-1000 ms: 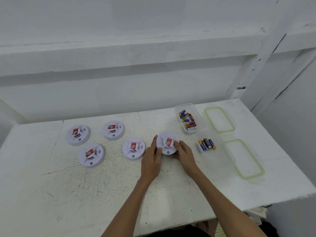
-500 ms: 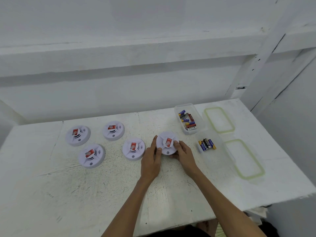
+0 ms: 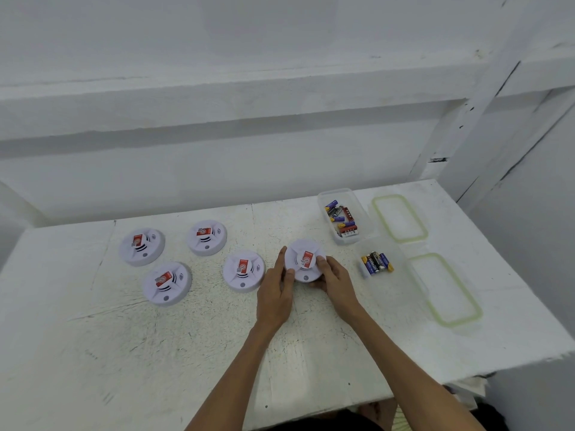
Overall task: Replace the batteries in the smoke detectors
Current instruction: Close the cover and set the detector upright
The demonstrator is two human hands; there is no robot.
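Note:
Several round white smoke detectors with red labels lie on the white table (image 3: 155, 353). The rightmost detector (image 3: 304, 259) sits between my hands. My left hand (image 3: 275, 290) grips its left rim, and my right hand (image 3: 334, 276) holds its right and near rim. Another detector (image 3: 243, 270) lies just left of my left hand. Farther left are three more detectors: one (image 3: 206, 237) at the back, one (image 3: 142, 246) at the far left and one (image 3: 166, 283) nearer me. A clear tub (image 3: 364, 227) at the back right holds several batteries (image 3: 342, 217). A nearer clear tub (image 3: 413, 284) holds several batteries (image 3: 376, 262).
Two clear lids with green seals lie right of the tubs: one lid (image 3: 399, 217) at the back, the other lid (image 3: 445, 289) nearer. The table's right edge drops off beyond them. A white wall with a ledge rises behind the table.
Both hands stay on the rightmost detector; the red label on it looks slightly turned. Nothing else has moved.

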